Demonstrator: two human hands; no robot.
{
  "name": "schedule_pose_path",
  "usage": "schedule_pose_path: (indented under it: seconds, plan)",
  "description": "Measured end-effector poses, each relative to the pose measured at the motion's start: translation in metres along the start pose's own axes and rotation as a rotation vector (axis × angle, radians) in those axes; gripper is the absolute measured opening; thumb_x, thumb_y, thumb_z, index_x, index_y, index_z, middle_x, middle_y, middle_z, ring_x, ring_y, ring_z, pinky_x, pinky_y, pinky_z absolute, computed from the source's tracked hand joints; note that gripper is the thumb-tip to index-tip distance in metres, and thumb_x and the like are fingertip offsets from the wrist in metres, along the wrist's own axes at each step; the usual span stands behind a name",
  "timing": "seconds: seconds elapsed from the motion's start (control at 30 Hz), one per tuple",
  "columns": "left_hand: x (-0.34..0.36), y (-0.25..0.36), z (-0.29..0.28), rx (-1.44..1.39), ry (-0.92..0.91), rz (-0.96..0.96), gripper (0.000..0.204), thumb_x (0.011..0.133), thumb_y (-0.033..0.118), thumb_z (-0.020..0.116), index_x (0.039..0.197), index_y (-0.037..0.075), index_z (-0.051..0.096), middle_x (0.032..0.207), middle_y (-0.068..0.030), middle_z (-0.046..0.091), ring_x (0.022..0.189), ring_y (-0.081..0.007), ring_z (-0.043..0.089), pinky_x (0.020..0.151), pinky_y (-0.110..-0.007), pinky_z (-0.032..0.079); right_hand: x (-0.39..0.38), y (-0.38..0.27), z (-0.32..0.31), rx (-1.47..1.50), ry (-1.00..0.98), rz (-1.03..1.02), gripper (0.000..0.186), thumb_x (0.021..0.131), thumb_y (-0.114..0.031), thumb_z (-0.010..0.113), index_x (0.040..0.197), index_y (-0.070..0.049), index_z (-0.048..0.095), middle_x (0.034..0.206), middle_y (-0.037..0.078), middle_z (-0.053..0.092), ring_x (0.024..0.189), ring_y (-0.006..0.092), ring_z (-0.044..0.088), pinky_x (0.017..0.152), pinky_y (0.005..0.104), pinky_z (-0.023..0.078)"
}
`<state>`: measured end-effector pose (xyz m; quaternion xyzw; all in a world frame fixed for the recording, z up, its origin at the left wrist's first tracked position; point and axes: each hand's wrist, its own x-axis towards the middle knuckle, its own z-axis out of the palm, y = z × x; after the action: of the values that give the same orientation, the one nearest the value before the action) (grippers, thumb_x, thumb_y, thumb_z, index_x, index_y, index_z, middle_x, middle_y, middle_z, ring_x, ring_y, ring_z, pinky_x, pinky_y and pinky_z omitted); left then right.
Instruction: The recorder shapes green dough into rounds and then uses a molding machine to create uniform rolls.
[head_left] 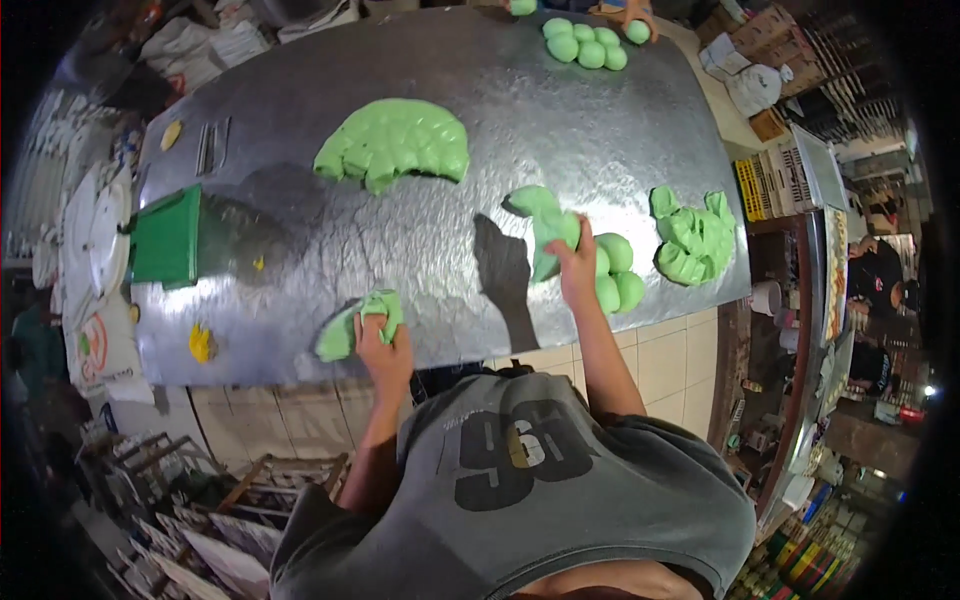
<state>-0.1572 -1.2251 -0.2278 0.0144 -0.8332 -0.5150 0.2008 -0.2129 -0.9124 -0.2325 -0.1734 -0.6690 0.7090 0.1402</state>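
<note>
My left hand (pixel 382 352) is closed around a lump of green dough (pixel 337 336) at the near edge of the metal table (pixel 290 250). My right hand (pixel 576 265), to the right, grips another piece of green dough (pixel 545 222); a flap of it stretches away to the far left. Just right of that hand sits a cluster of smooth green dough balls (pixel 629 290), close together. Further right lies a torn, lumpy heap of green dough (pixel 697 240). A large creased slab of green dough (pixel 400 140) rests toward the table's far side.
At the far right edge, a co-worker's hand (pixel 640 16) is by a green ball, beside several grouped balls (pixel 588 45). A green plastic container (pixel 165 238) and a yellow lump (pixel 201 343) are on the left. Metal strips (pixel 212 148) lie behind. Shelving (pixel 770 400) stands right.
</note>
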Motion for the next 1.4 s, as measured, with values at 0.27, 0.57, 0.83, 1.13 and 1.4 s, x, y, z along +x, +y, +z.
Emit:
schedule_pose_path:
  seconds: [0.27, 0.57, 0.83, 1.13, 1.4]
  plan:
    - [-0.032, -0.018, -0.081, -0.068, -0.046, -0.352, 0.013, 0.071, -0.002, 0.057, 0.078, 0.003, 0.048, 0.073, -0.0059, 0.048, 0.069, -0.0172, 0.046, 0.064, -0.029, 0.04, -0.105, 0.0, 0.021, -1.087, -0.083, -0.286, 0.103, 0.062, -0.046, 0.083, 0.142, -0.008, 0.03, 0.145, 0.033, 0.013, 0.132, 0.0513, 0.019, 0.108, 0.054, 0.023]
    - [-0.041, 0.14, -0.139, -0.65, -0.489, -0.117, 0.015, 0.062, 0.004, 0.057, 0.067, 0.007, 0.043, 0.08, -0.0041, 0.051, 0.072, -0.0135, 0.046, 0.064, -0.028, 0.039, -0.14, 0.004, 0.147, -0.24, -0.304, -0.629, 0.076, 0.067, -0.021, 0.083, 0.13, -0.01, 0.043, 0.121, 0.016, 0.05, 0.108, 0.0318, 0.051, 0.089, 0.0379, 0.045]
    - [-0.079, 0.161, -0.141, -0.678, 0.193, 0.082, 0.017, 0.077, 0.007, 0.068, 0.077, 0.006, 0.051, 0.101, -0.0155, 0.055, 0.095, -0.024, 0.053, 0.086, -0.037, 0.046, -0.014, 0.024, 0.073, -1.21, 0.091, -0.632, 0.063, 0.076, -0.043, 0.072, 0.126, -0.012, 0.051, 0.123, 0.023, 0.051, 0.114, 0.0414, 0.047, 0.097, 0.0502, 0.036]
    - [-0.082, -0.031, -0.041, 0.422, -0.278, 0.069, 0.082, 0.084, 0.05, 0.062, 0.146, 0.009, 0.03, 0.147, -0.0351, 0.007, 0.134, -0.051, 0.015, 0.106, -0.062, 0.02, -0.14, 0.069, -0.002, -0.93, -0.031, -0.427, 0.064, 0.088, -0.033, 0.06, 0.134, 0.005, 0.038, 0.135, 0.031, 0.039, 0.123, 0.0458, 0.038, 0.102, 0.0528, 0.032]
    - [0.048, -0.105, 0.052, 0.95, -0.355, 0.413, 0.058, 0.085, 0.045, 0.059, 0.132, 0.013, 0.05, 0.126, -0.0197, 0.049, 0.115, -0.0384, 0.045, 0.091, -0.055, 0.038, -0.032, 0.08, 0.055, -1.337, 0.122, -0.507, 0.053, 0.083, -0.037, 0.061, 0.124, -0.005, 0.051, 0.13, 0.024, 0.046, 0.117, 0.0437, 0.044, 0.093, 0.0529, 0.038]
